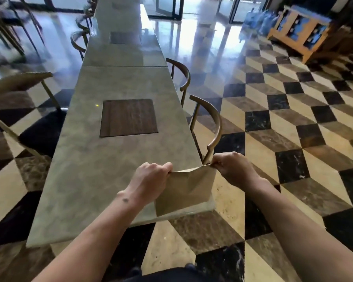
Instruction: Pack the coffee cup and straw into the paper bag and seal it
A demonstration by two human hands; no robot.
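Reaching forward with both forearms, you hold the paper bag (184,190) at the table's (102,180) near right corner. Your left hand (149,179) curls knuckles-up over the bag's top left edge, gripping it. Your right hand (230,167) pinches the top right corner, pulling the rim taut between them. A wooden mat (128,118) lies farther up the table.

Both forearms bare, no sleeves in view. Left hand (149,178) & right hand (230,169) w/o gloves or rings. Small dark mark on left wrist. Dark clothing at bottom edge.
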